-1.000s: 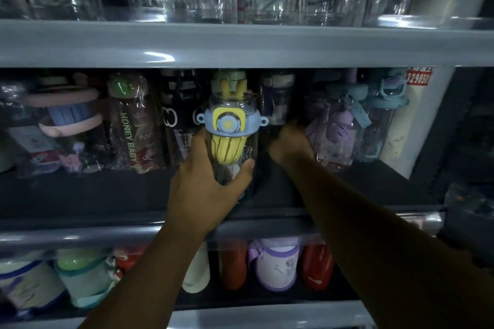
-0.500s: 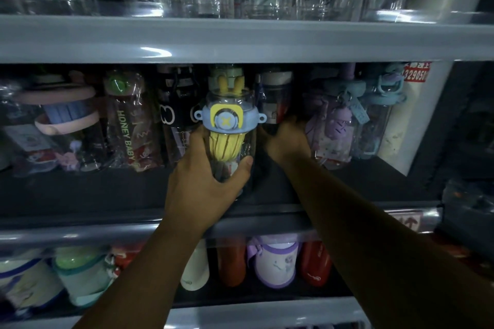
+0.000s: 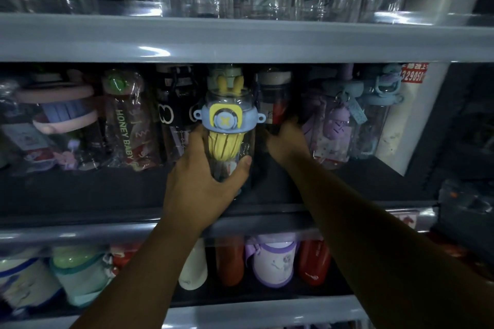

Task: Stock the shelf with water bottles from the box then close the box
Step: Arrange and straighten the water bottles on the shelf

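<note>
On the middle shelf (image 3: 80, 195), near the middle of its front edge, the left hand (image 3: 205, 181) grips a clear water bottle (image 3: 227, 120) with a blue-and-yellow lid, its fingers (image 3: 197, 136) and thumb wrapped round the lower body. Farther back on that shelf the right hand (image 3: 287, 143) lies against a dark bottle (image 3: 275, 99) — whether its fingers close on it cannot be told.

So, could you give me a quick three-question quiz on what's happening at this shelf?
1. True or false: the left hand grips the clear bottle with the blue and yellow lid.
2. The right hand touches: A) a dark bottle, B) a box, C) nothing.
3. Fill in: the purple bottle stands to the ___ of the right hand.
Key: 1 true; 2 A; 3 right.
</note>
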A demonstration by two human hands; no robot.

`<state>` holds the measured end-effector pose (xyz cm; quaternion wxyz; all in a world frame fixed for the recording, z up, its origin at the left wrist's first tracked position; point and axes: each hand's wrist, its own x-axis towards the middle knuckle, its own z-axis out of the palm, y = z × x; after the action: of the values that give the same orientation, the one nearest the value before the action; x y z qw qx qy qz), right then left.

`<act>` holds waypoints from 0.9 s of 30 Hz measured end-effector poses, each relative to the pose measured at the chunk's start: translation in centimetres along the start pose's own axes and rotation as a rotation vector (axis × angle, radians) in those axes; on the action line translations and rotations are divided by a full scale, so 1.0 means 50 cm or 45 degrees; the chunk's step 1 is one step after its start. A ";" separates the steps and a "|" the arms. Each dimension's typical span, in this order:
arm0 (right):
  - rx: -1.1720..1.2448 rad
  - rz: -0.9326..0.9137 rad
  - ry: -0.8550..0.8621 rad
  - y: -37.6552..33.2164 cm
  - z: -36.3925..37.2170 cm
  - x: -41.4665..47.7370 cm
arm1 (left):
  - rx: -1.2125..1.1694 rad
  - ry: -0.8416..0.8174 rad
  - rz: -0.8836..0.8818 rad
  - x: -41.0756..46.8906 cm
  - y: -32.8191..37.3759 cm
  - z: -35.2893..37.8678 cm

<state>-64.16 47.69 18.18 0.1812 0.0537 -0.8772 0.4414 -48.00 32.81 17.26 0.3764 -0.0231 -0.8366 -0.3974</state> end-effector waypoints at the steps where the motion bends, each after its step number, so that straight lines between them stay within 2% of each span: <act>1: -0.001 -0.006 0.010 0.007 0.004 0.005 | 0.004 0.003 0.001 0.000 0.000 0.000; 5: -0.056 -0.095 0.072 0.002 -0.002 -0.006 | 0.001 0.002 0.000 -0.001 -0.001 -0.001; 11: -0.045 -0.055 0.007 -0.003 -0.002 -0.004 | -0.011 0.002 -0.014 0.000 -0.003 0.000; 19: -0.143 -0.084 0.117 -0.006 -0.009 -0.019 | -0.013 0.010 0.003 0.000 -0.004 0.001; 27: -0.191 -0.066 0.061 -0.008 -0.014 -0.027 | -0.026 0.029 0.006 -0.002 -0.004 0.003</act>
<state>-62.60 47.90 18.39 0.2170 0.0519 -0.9015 0.3709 -48.06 32.81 17.02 0.3868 -0.0245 -0.8280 -0.4053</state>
